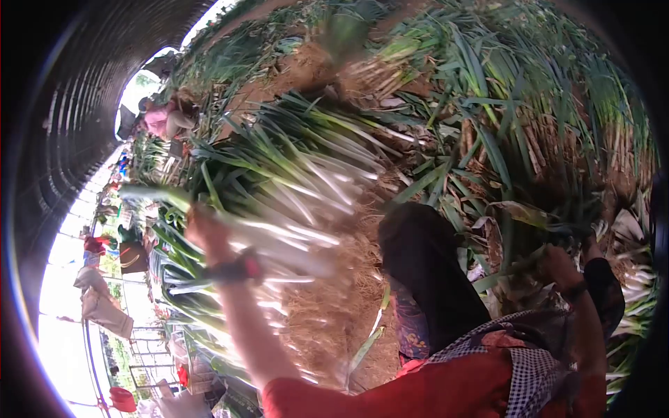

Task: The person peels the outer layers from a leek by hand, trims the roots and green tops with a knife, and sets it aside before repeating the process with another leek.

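Note:
My left hand (208,235), smeared by motion and with a dark band at the wrist, is closed around a leek (157,195). Its green leaves stick out to the left, and a blurred white stalk shows to the right. Under and beyond this hand lies a wide pile of leeks (306,164), their white ends and pale roots turned toward me. At the right, my right hand (559,268) is closed on a green leaf (509,273) that trails to the left. Loose leaves and dry husks lie around that hand.
Uncleaned leeks (543,132) stand bundled along the right and back. Bare soil with loose roots (324,320) lies before my knee (421,265). Another person in pink (164,122) crouches at the far left. A curved dark wall (77,90) and hanging bags (104,306) are on the left.

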Tool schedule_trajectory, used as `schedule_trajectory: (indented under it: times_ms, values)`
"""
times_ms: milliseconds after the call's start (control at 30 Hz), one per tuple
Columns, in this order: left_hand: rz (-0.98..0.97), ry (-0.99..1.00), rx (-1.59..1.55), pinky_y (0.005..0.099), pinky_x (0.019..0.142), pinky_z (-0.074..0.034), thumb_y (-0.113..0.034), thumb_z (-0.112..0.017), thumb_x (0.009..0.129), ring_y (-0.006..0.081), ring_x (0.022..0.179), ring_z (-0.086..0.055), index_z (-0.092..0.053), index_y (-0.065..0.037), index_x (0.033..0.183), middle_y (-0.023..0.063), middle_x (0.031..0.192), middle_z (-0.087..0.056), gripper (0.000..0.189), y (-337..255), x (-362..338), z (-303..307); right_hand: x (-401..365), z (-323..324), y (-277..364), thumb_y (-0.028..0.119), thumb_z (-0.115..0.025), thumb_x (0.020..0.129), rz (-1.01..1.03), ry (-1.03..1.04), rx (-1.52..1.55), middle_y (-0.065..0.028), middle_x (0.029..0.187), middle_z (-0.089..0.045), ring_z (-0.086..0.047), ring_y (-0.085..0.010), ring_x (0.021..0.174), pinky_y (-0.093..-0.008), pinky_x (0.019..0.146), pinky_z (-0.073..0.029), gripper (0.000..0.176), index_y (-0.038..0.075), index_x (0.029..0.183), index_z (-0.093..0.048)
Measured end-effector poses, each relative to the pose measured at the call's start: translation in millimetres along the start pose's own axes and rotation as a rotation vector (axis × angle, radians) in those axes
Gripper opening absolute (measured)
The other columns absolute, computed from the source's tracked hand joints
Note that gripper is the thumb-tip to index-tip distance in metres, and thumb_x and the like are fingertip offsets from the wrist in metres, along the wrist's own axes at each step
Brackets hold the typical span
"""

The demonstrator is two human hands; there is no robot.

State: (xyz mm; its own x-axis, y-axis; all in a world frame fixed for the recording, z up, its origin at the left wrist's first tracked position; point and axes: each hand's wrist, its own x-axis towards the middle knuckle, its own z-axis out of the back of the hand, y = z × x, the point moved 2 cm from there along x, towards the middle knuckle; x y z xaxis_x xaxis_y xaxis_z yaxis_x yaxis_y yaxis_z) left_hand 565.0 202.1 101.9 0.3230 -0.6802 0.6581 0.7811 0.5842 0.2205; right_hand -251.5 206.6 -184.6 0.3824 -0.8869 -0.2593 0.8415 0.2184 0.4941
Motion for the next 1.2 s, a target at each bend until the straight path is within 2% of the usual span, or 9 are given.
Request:
schedule_trajectory:
  times_ms: [233, 333, 400, 467, 600, 733, 933, 1100, 1200]
  values:
    - [-0.189, 0.308, -0.301, 0.0333, 0.080, -0.054, -0.010, -0.049, 0.095, 0.0181, 0.099, -0.063, -0.053, -0.004, 0.131, 0.0087, 0.115, -0.064, 0.037, 100, 16, -98, 20, -2, -15, 0.020, -0.060, 0.083, 0.014, 0.069, 0.036, -0.0178, 0.086, -0.056, -0.060, -0.0373, 0.082, -0.0493, 0.071, -0.046, 0.020, 0.002, 0.091, -0.054]
    - [-0.581, 0.341, -1.225, 0.0338, 0.084, -0.054, -0.009, -0.047, 0.095, 0.0178, 0.108, -0.062, -0.050, -0.005, 0.136, 0.0088, 0.123, -0.062, 0.041, -7, 37, -123, 33, 6, -6, 0.021, -0.058, 0.086, 0.006, 0.126, -0.022, -0.0191, 0.088, -0.056, -0.060, -0.0365, 0.082, -0.0478, 0.072, -0.047, 0.021, 0.002, 0.094, -0.056]
    - [0.057, 0.865, -1.859, 0.0307, 0.099, -0.049, -0.014, -0.032, 0.103, 0.0194, 0.123, -0.055, -0.033, -0.002, 0.147, 0.0122, 0.142, -0.049, 0.045, -215, 8, -15, 43, 18, 9, 0.020, -0.057, 0.088, -0.165, 0.107, 0.112, -0.0220, 0.092, -0.060, -0.061, -0.0370, 0.087, -0.0467, 0.074, -0.048, 0.021, 0.001, 0.097, -0.057]
    - [-0.344, 0.828, -1.569, 0.0377, 0.105, -0.044, -0.014, -0.050, 0.099, 0.0253, 0.121, -0.056, -0.048, -0.001, 0.137, 0.0153, 0.140, -0.050, 0.040, -359, -20, 62, 62, 12, 3, 0.021, -0.055, 0.089, -0.026, -0.175, 0.230, -0.0231, 0.089, -0.062, -0.062, -0.0399, 0.086, -0.0488, 0.073, -0.048, 0.022, 0.000, 0.095, -0.058]
    - [-0.105, 1.339, -2.024, 0.0401, 0.101, -0.047, -0.023, -0.061, 0.095, 0.0243, 0.115, -0.060, -0.058, 0.001, 0.126, 0.0167, 0.127, -0.061, 0.040, -503, -90, 170, 83, 37, -11, 0.023, -0.054, 0.091, -0.242, -0.276, 0.496, -0.0251, 0.092, -0.062, -0.061, -0.0413, 0.091, -0.0490, 0.075, -0.047, 0.025, -0.001, 0.097, -0.057]
    - [-0.351, 1.407, -1.884, 0.0372, 0.095, -0.051, -0.021, -0.060, 0.096, 0.0222, 0.100, -0.067, -0.060, 0.004, 0.119, 0.0152, 0.111, -0.068, 0.034, -541, -120, 169, 127, 37, -66, 0.023, -0.056, 0.092, -0.384, -0.530, 0.438, -0.0266, 0.097, -0.061, -0.059, -0.0428, 0.095, -0.0491, 0.077, -0.045, 0.026, -0.002, 0.102, -0.054]
    - [-0.251, 1.677, -1.745, 0.0365, 0.089, -0.053, -0.017, -0.060, 0.095, 0.0242, 0.094, -0.067, -0.061, 0.008, 0.114, 0.0175, 0.101, -0.069, 0.031, -570, -123, 179, 225, 21, -125, 0.029, -0.061, 0.089, -0.282, -0.874, 0.281, -0.0264, 0.101, -0.063, -0.057, -0.0472, 0.098, -0.0495, 0.084, -0.046, 0.042, -0.003, 0.114, -0.052]
    - [-0.186, 1.729, -1.649, 0.0355, 0.088, -0.053, -0.013, -0.058, 0.096, 0.0232, 0.093, -0.067, -0.060, 0.010, 0.115, 0.0191, 0.101, -0.069, 0.029, -584, -119, 160, 291, 31, -117, 0.042, -0.068, 0.081, -0.471, -0.587, 0.872, -0.0225, 0.087, -0.065, -0.062, -0.0293, 0.070, -0.0423, 0.068, -0.049, 0.051, -0.007, 0.092, -0.058]
    - [-0.178, 1.714, -1.624, 0.0346, 0.087, -0.052, -0.014, -0.058, 0.096, 0.0226, 0.092, -0.067, -0.061, 0.009, 0.115, 0.0185, 0.101, -0.069, 0.029, -587, -119, 159, 268, 84, -71, 0.035, -0.061, 0.087, -0.416, -0.608, 1.210, -0.0054, 0.068, -0.057, -0.048, -0.0124, 0.053, -0.0307, 0.049, -0.040, 0.039, -0.003, 0.077, -0.059]
